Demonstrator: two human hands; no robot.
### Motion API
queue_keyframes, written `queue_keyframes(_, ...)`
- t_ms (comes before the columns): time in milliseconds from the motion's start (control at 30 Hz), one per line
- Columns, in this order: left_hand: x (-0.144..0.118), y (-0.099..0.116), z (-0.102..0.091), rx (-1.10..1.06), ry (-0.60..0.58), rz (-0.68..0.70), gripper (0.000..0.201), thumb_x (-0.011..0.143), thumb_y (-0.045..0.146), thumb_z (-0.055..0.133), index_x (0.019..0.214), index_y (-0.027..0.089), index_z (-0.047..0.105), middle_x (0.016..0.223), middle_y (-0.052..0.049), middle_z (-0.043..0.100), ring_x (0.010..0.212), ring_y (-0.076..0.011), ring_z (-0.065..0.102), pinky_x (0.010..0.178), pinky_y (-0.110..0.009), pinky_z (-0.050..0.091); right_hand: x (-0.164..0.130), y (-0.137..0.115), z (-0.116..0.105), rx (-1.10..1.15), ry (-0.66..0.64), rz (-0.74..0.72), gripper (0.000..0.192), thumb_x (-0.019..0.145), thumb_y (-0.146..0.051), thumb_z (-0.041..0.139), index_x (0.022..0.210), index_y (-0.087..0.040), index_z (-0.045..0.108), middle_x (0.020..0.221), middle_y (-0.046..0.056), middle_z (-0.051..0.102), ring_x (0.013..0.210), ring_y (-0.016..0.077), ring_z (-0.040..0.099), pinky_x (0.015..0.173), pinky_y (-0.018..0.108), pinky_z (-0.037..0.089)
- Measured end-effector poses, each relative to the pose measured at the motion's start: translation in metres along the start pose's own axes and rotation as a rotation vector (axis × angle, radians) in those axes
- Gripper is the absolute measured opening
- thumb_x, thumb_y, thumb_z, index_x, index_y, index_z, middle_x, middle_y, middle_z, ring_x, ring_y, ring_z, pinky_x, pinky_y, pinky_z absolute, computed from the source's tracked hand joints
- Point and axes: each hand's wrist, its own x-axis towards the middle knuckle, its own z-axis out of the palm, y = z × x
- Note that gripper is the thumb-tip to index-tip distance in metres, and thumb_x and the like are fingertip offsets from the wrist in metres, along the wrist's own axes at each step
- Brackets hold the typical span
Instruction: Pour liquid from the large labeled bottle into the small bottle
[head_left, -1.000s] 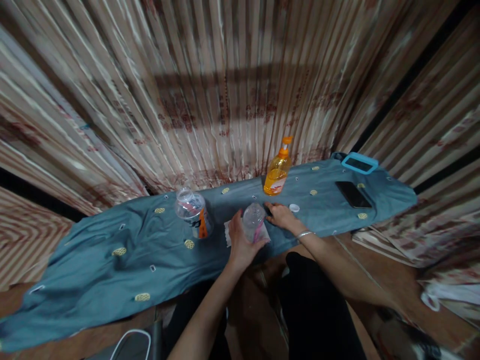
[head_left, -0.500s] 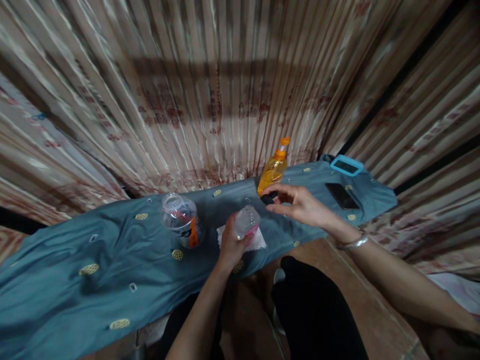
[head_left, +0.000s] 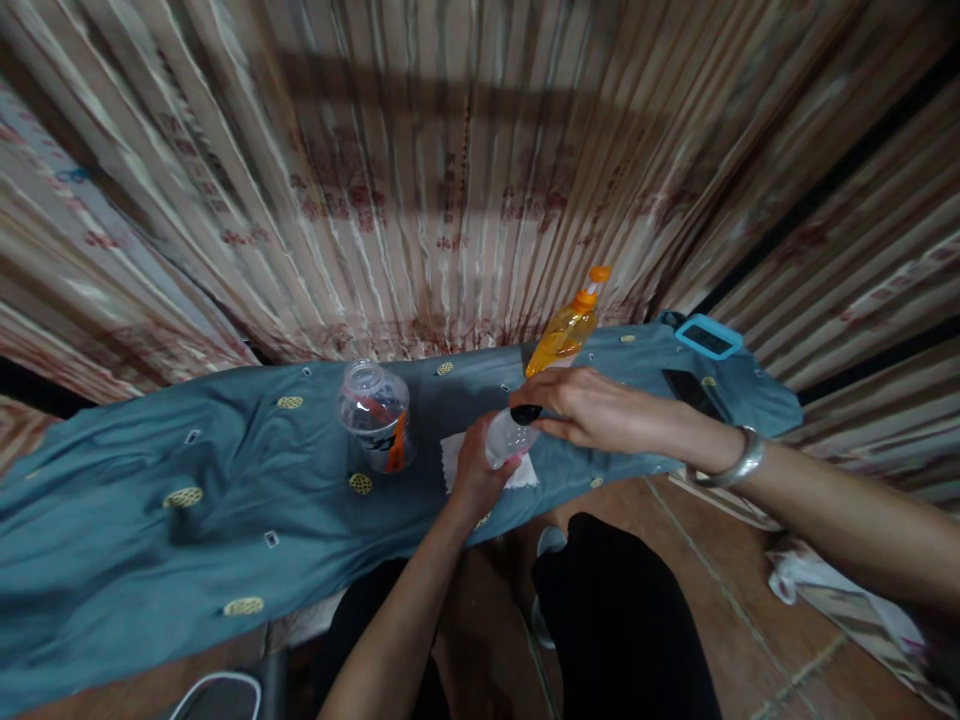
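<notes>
My left hand (head_left: 477, 468) is wrapped round a clear plastic bottle (head_left: 501, 440), which tilts over a white cloth or paper (head_left: 453, 455). Between the fingers of my right hand (head_left: 574, 402) is a black cap (head_left: 526, 413), held at the top end of that bottle. Whether the cap is threaded on or only touching, I cannot tell. Just behind my right hand stands a pump bottle of orange liquid (head_left: 562, 338) with an orange top. To the left of my left hand is a wide clear jar (head_left: 375, 420) with an orange and black label.
A teal patterned cloth (head_left: 247, 460) covers the long, narrow table. At its right end lie a dark phone (head_left: 691, 392) and a blue-framed device (head_left: 709, 337). Pleated curtains (head_left: 390, 180) hang close behind. My knees (head_left: 615, 600) are below the front edge.
My right hand has brought the black cap leftward onto the top of the clear bottle. The bottle has tilted toward the right hand. The camera view has shifted slightly.
</notes>
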Motion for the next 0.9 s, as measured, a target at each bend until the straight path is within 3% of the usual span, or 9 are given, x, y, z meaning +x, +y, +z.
queue_keyframes(233, 0.001, -0.004, 0.004, 0.037, 0.008, 0.048, 0.061, 0.071, 0.019, 0.081, 0.128, 0.025, 0.060, 0.127, -0.008, 0.072, 0.120, -0.0318, 0.067, 0.107, -0.049, 0.053, 0.005, 0.008, -0.001, -0.043, -0.042, 0.019, 0.035, 0.100, -0.048, 0.061, 0.115, -0.017, 0.068, 0.104, 0.005, 0.071, 0.094, 0.0163, 0.068, 0.091, 0.040, 0.056)
queue_keyframes(433, 0.001, -0.013, 0.008, 0.076, 0.017, 0.075, 0.067, 0.069, 0.020, 0.083, 0.132, 0.026, 0.059, 0.132, -0.008, 0.070, 0.124, -0.0320, 0.066, 0.110, -0.051, 0.052, 0.003, 0.007, 0.009, -0.248, -0.024, 0.116, 0.040, 0.102, -0.056, 0.056, 0.101, -0.017, 0.066, 0.081, -0.001, 0.062, 0.074, 0.0127, 0.061, 0.077, 0.034, 0.054)
queue_keyframes(500, 0.001, -0.015, 0.008, 0.088, 0.023, 0.096, 0.068, 0.069, 0.020, 0.084, 0.133, 0.026, 0.059, 0.133, -0.009, 0.070, 0.124, -0.0325, 0.066, 0.110, -0.052, 0.052, 0.004, 0.004, 0.010, -0.308, -0.021, 0.126, 0.043, 0.101, -0.059, 0.055, 0.102, -0.017, 0.066, 0.082, 0.000, 0.061, 0.075, 0.0129, 0.060, 0.077, 0.034, 0.054)
queue_keyframes(633, 0.001, -0.014, 0.006, 0.091, 0.016, 0.126, 0.067, 0.070, 0.021, 0.083, 0.133, 0.024, 0.058, 0.133, -0.010, 0.070, 0.122, -0.0328, 0.067, 0.108, -0.052, 0.053, 0.006, 0.002, 0.006, -0.366, -0.071, 0.109, 0.047, 0.098, -0.058, 0.061, 0.123, -0.018, 0.063, 0.094, 0.002, 0.066, 0.083, 0.0147, 0.064, 0.080, 0.036, 0.056)
queue_keyframes(767, 0.001, -0.010, 0.006, 0.086, 0.003, 0.106, 0.065, 0.072, 0.020, 0.082, 0.132, 0.024, 0.058, 0.132, -0.010, 0.070, 0.123, -0.0325, 0.066, 0.108, -0.051, 0.053, 0.007, 0.001, 0.004, -0.377, -0.124, 0.102, 0.033, 0.101, -0.050, 0.060, 0.108, -0.017, 0.065, 0.087, 0.000, 0.063, 0.078, 0.0125, 0.062, 0.076, 0.033, 0.056)
queue_keyframes(900, 0.001, -0.006, 0.006, 0.097, -0.006, 0.080, 0.065, 0.072, 0.018, 0.081, 0.133, 0.023, 0.057, 0.132, -0.011, 0.070, 0.122, -0.0330, 0.066, 0.108, -0.051, 0.052, 0.007, -0.007, -0.002, -0.374, -0.142, 0.062, 0.022, 0.101, -0.034, 0.059, 0.114, -0.017, 0.064, 0.094, 0.001, 0.065, 0.084, 0.0138, 0.064, 0.079, 0.033, 0.056)
